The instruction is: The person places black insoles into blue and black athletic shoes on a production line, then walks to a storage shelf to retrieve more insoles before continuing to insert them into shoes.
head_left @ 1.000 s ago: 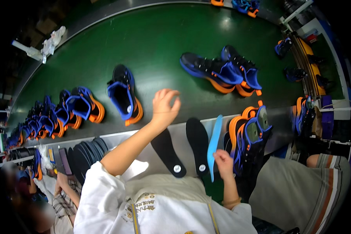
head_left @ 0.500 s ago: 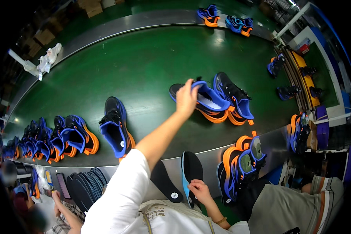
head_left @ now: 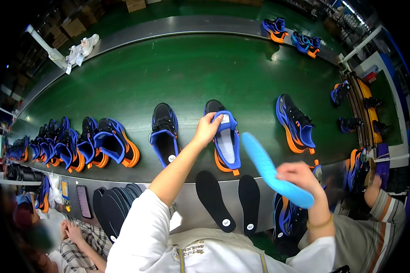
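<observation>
Blue insole (head_left: pixel 262 160): sits pinched in right hand (head_left: pixel 300 176), not yet inside open shoe (head_left: pixel 227 145) on green belt (head_left: pixel 123 82) with tongue (head_left: pixel 229 122) clamped in left hand (head_left: pixel 207 128), with dark stickered insole (head_left: pixel 167 146) apparently fitted in neighbouring shoe (head_left: pixel 164 123) and two black insoles (head_left: pixel 249 202) loose on metal ledge (head_left: pixel 231 191).

Head-worn fisheye view, downward over hands (head_left: pixel 207 130) (head_left: pixel 301 176) and green table (head_left: pixel 168 68)

Left hand (head_left: pixel 207 129) grips shoe tongue (head_left: pixel 225 120), right hand (head_left: pixel 300 176) blue insole (head_left: pixel 266 169).
</observation>
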